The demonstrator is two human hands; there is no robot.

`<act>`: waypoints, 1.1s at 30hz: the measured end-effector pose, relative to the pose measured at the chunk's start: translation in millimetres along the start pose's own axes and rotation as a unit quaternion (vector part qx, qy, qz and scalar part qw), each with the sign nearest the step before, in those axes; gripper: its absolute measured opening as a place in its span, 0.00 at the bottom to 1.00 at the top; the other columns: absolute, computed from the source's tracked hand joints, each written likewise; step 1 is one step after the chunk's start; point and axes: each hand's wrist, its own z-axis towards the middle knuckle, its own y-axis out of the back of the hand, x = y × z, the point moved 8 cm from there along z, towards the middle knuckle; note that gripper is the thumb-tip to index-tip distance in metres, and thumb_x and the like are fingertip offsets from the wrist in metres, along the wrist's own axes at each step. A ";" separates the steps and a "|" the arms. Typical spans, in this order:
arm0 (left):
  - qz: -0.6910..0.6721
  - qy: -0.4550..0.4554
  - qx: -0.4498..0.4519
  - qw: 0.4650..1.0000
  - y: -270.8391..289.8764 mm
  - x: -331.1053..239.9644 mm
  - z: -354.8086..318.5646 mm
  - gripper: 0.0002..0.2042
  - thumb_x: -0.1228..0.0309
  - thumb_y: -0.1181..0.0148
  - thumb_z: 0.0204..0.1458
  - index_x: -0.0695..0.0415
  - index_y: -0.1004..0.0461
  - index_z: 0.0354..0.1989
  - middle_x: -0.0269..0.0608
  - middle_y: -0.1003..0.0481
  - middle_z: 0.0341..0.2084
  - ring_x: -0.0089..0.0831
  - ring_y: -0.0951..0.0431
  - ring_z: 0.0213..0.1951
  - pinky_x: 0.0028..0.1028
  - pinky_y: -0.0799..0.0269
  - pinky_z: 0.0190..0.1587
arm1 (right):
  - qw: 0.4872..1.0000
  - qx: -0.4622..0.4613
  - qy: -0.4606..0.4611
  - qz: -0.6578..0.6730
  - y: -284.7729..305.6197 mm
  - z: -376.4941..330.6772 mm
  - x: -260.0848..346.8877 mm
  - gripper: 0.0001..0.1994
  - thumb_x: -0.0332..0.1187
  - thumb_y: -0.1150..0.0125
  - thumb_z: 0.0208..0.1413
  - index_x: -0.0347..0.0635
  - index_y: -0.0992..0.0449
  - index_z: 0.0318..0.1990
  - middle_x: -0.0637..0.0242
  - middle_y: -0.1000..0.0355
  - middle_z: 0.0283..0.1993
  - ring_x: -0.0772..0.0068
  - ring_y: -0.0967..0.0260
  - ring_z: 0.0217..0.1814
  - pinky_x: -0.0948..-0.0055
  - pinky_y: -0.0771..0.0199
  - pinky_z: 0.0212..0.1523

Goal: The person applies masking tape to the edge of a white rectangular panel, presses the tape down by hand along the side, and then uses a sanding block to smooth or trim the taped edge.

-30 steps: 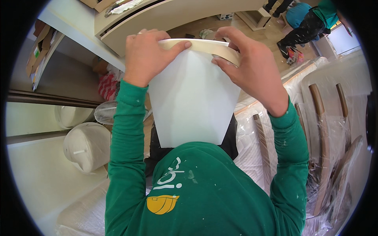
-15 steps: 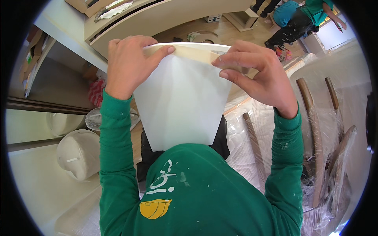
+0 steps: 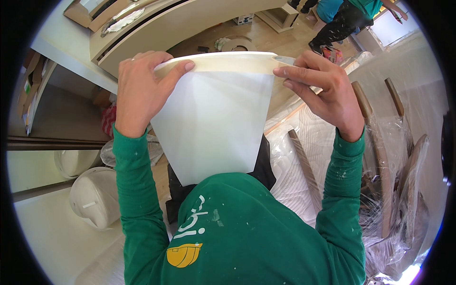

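A white sheet with a cream tape strip along its top edge hangs in front of my chest. My left hand pinches the strip's left end, thumb lying across the tape. At the right end, my right hand grips the strip with fingertips on its corner. Both green sleeves rise from the lower edge, flecked with white paint. The sheet hides what lies directly below it.
A long cream panel crosses the top. A white bucket and a fan sit at the left. Plastic-wrapped wooden chairs stand at the right. Another person bends over at the far top right.
My hands have spread further apart along the tape strip, and the sheet has risen and drawn closer, looking wider now.
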 end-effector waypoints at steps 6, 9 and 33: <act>-0.004 0.013 0.001 1.000 2.2 -10.0 -0.1 0.23 0.48 0.30 0.54 0.62 0.15 0.35 0.46 0.19 0.30 0.44 0.25 0.33 0.38 0.34 0.47 | 1.000 -0.017 -0.001 -0.019 5.7 -8.6 -0.8 0.12 0.28 0.28 0.55 0.48 0.13 0.48 0.64 0.30 0.33 0.62 0.30 0.33 0.63 0.30 0.33; -0.009 0.030 0.001 1.000 1.9 -6.1 -2.0 0.22 0.49 0.29 0.54 0.60 0.15 0.35 0.45 0.19 0.29 0.43 0.27 0.32 0.38 0.34 0.47 | 0.999 -0.018 -0.018 0.044 13.5 -14.0 3.7 0.12 0.28 0.28 0.56 0.48 0.13 0.47 0.64 0.30 0.33 0.63 0.30 0.32 0.64 0.30 0.33; 0.010 -0.048 -0.022 0.999 21.0 -45.1 0.1 0.14 0.58 0.28 0.54 0.58 0.15 0.37 0.44 0.18 0.32 0.44 0.22 0.41 0.42 0.39 0.56 | 0.992 -0.058 0.003 -0.109 15.0 -19.0 -11.2 0.08 0.32 0.31 0.57 0.49 0.16 0.44 0.66 0.30 0.34 0.60 0.27 0.40 0.61 0.28 0.40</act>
